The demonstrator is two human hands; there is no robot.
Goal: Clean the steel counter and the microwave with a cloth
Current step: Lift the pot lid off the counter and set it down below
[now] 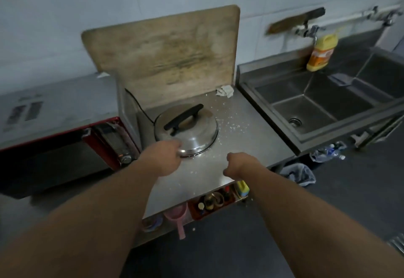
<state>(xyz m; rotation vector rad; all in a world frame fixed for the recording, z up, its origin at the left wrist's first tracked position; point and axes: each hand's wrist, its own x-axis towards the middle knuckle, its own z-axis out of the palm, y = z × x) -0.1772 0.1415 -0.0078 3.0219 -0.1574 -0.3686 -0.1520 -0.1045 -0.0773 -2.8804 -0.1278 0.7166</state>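
Left hand [162,157] touches steel lid [188,129] on crumb-strewn counter [247,137].

The left hand [160,157] covers the lid's [185,128] near rim, its fingers out of sight. The microwave [65,129] runs off the left edge. The shelf items [209,201] under the counter [240,129] blur together.

Left hand [160,157]: arm extended forward, fingers hidden, grip unclear. Right hand [237,165]: arm extended forward, wrist bent, fingers apparently curled under, holding nothing visible.
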